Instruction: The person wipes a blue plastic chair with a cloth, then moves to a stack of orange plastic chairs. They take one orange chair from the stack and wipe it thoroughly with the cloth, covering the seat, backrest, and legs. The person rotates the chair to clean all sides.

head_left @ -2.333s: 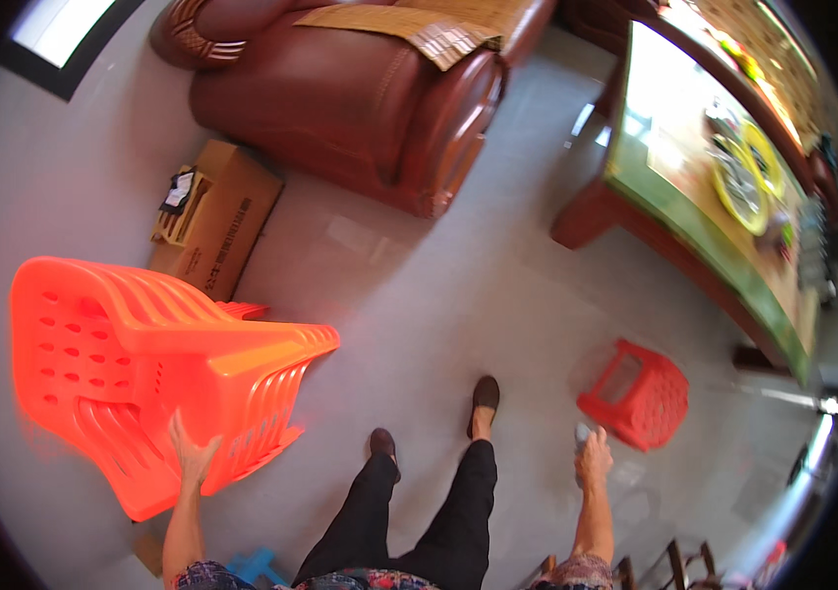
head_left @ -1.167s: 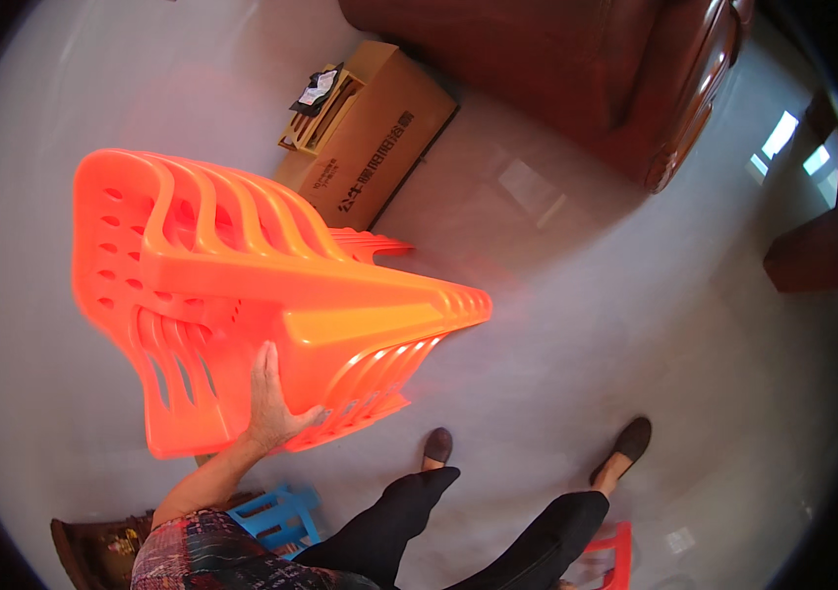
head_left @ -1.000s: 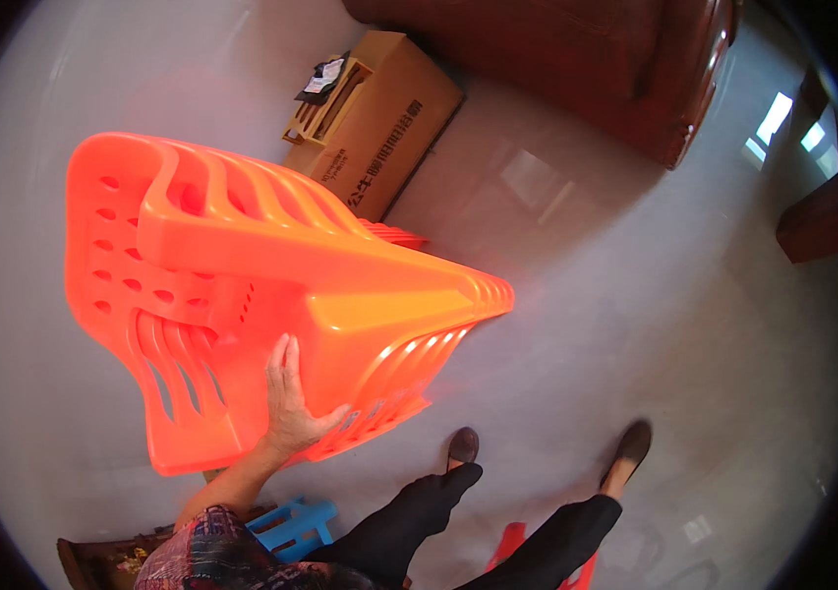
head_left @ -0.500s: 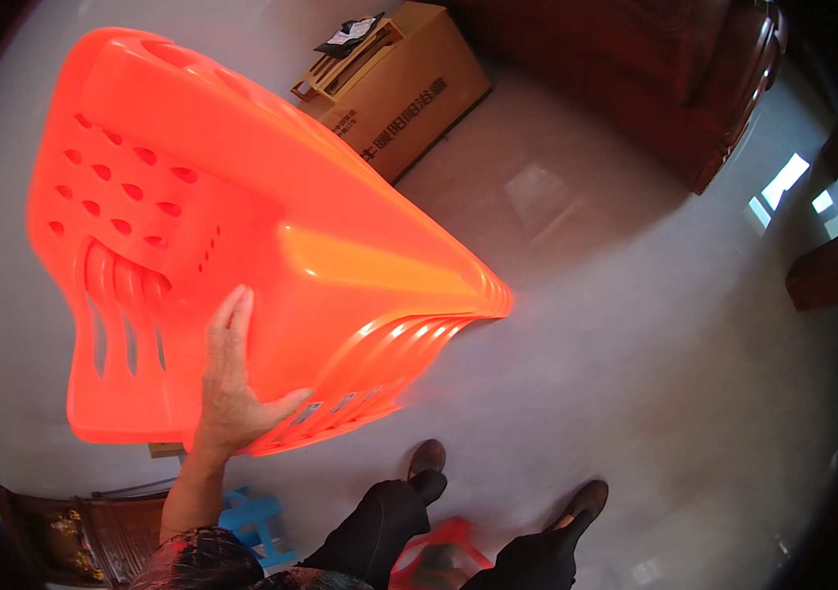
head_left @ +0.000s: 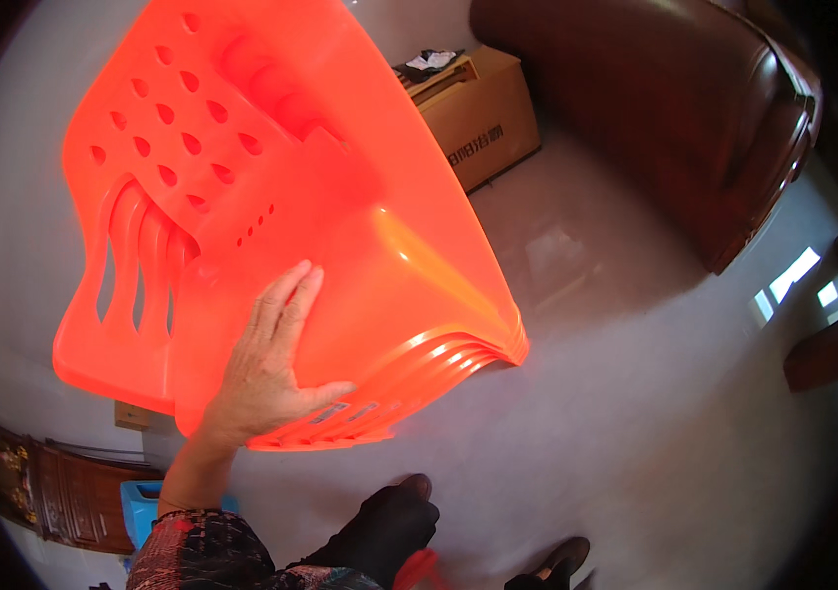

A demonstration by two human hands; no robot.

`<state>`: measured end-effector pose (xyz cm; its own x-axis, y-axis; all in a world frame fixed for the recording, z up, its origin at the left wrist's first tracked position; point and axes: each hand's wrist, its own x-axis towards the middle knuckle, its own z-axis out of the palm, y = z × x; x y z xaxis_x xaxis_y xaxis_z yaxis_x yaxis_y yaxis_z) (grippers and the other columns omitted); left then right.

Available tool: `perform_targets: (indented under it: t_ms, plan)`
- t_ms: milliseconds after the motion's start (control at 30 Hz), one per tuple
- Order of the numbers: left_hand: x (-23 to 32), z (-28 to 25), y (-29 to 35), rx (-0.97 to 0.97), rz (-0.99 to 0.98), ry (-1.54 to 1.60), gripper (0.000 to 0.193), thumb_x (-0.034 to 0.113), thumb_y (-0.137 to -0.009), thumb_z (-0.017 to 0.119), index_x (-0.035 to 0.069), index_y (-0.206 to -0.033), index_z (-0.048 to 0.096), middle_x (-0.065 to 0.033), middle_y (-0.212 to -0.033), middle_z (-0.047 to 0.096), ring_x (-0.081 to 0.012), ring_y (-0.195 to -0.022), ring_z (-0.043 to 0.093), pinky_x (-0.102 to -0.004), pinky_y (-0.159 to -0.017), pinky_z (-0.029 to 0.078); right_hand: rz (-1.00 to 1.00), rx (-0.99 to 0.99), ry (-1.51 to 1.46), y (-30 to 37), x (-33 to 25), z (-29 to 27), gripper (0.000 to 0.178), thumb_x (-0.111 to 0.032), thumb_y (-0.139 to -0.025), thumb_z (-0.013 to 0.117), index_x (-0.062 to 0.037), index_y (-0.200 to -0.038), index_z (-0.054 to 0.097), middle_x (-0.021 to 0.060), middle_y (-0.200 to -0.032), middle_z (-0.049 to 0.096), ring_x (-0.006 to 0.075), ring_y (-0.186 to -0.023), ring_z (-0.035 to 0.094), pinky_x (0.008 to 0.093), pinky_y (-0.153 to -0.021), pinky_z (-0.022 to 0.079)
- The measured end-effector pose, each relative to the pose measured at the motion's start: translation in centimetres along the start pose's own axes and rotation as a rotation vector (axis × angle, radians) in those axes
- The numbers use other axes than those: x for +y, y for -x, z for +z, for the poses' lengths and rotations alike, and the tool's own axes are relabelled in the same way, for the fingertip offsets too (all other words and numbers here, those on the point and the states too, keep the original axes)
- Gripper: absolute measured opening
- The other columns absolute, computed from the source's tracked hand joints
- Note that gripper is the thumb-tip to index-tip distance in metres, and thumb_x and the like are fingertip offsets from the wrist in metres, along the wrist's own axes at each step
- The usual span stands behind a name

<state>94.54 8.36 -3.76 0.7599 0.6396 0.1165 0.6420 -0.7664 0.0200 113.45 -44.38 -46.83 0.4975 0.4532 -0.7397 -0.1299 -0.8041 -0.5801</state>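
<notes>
Nesting looks done: orange chairs (head_left: 330,226) in one stack, none loose in view. Left hand (head_left: 266,379) at stack's near edge, grip spread; right hand out of view.

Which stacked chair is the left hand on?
The topmost orange chair: the left hand lies on it and its holed back shows; the other chairs show only edges beneath.
</notes>
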Motion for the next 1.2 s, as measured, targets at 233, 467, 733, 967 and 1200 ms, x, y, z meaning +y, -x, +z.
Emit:
perform_targets:
  t_ms: [233, 467, 733, 967, 1200]
  plan:
    - [-0.6, -0.1, 1.0, 0.083, 0.104, 0.003, 0.09, 0.034, -0.065, 0.08, 0.006, -0.139, 0.038, -0.0187, -0.141, 0.033, -0.0374, -0.13, 0.033, -0.0462, -0.107, 0.033, -0.519, 0.026, -0.186, -4.5, -35.1, -1.1, 0.029, -0.026, -0.09, 0.053, 0.0014, -0.096, 0.061, 0.0099, -0.08, 0.063, 0.0195, -0.072, 0.059, 0.034, -0.067, 0.047]
    - [-4.8, -8.2, 13.5, 0.967, 0.22, -0.179, 0.077, 0.033, -0.073, 0.075, 0.006, -0.136, 0.039, -0.0238, -0.138, 0.033, -0.0392, -0.131, 0.031, -0.052, -0.106, 0.029, -1.113, 0.169, -0.427, 4.5, -62.3, 0.7, 0.033, -0.03, -0.093, 0.054, 0.0018, -0.102, 0.057, 0.0058, -0.082, 0.057, 0.0136, -0.077, 0.051, 0.0308, -0.071, 0.044]
    - [-20.6, -14.7, 21.6, 1.084, -0.734, 1.139, 0.051, 0.037, -0.09, 0.057, 0.004, -0.128, 0.048, -0.0057, -0.129, 0.048, -0.0186, -0.123, 0.041, -0.0391, -0.104, 0.029, -1.274, 0.074, -0.381, 10.4, -74.0, 2.0, 0.053, -0.034, -0.081, 0.069, 0.0011, -0.118, 0.055, 0.0092, -0.104, 0.061, 0.0171, -0.094, 0.057, 0.0332, -0.08, 0.045]
    - [-23.5, -15.6, 17.6, 0.666, -0.576, 1.696, 0.048, 0.037, -0.089, 0.059, 0.003, -0.123, 0.055, -0.004, -0.122, 0.058, -0.0159, -0.116, 0.051, -0.0302, -0.098, 0.04, -1.091, 0.067, -0.3, 11.8, -76.1, 4.1, 0.034, -0.028, -0.078, 0.073, 0.0014, -0.092, 0.064, 0.0056, -0.057, 0.058, 0.0153, -0.042, 0.053, 0.0286, -0.042, 0.042]
    - [-23.8, -17.4, 16.1, 0.482, -0.544, 1.799, 0.044, 0.022, -0.086, 0.062, -0.009, -0.116, 0.054, -0.0143, -0.113, 0.061, -0.0186, -0.099, 0.062, -0.0305, -0.085, 0.051, -1.076, 0.109, -0.286, 11.9, -76.8, 3.1, 0.031, -0.02, -0.074, 0.072, 0.0026, -0.094, 0.065, 0.0059, -0.076, 0.066, 0.0141, -0.064, 0.061, 0.0294, -0.061, 0.049]
